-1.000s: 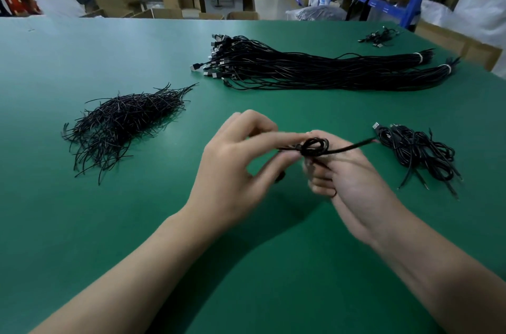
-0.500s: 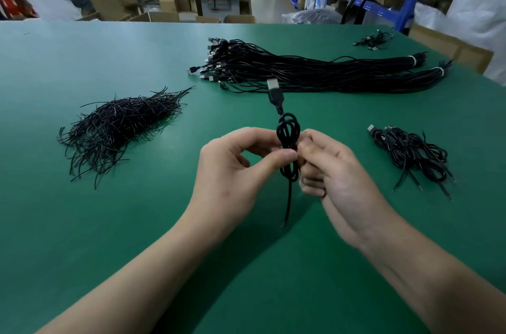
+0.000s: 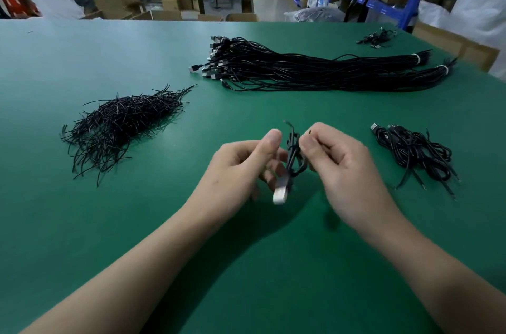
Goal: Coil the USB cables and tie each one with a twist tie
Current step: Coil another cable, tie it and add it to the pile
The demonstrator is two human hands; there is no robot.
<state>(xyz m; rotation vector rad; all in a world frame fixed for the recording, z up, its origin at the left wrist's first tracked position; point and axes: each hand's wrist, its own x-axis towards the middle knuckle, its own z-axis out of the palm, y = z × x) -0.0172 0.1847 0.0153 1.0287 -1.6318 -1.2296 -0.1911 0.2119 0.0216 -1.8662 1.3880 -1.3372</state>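
- Twist ties [image 3: 117, 125] lie in a loose black heap on the left part of the green counter [image 3: 82, 224], well apart from the hands.
- Left hand [image 3: 241, 169] is held above the counter near the middle. Its thumb points up and its fingers curl in against the left side of the coiled USB cable [image 3: 293, 155], gripping it.
- Between the two hands, the coiled USB cable stands roughly upright as a narrow black bundle. A thin black end sticks up above it, and its pale USB plug [image 3: 280, 194], blurred, hangs at the bottom just over the counter.
- Right hand [image 3: 336, 166] pinches the upper part of the same coil between thumb and forefinger, with the other fingers curled in behind.
- Farther back, right of centre, a long bundle of straight cables [image 3: 315, 71] lies across the counter, plugs at its left end and white bands [image 3: 416, 58] round its right end.
- Near the right hand, a small pile of coiled cables [image 3: 416, 153] rests on the counter.
- At the far right corner lies another small cluster of cables [image 3: 376, 38].
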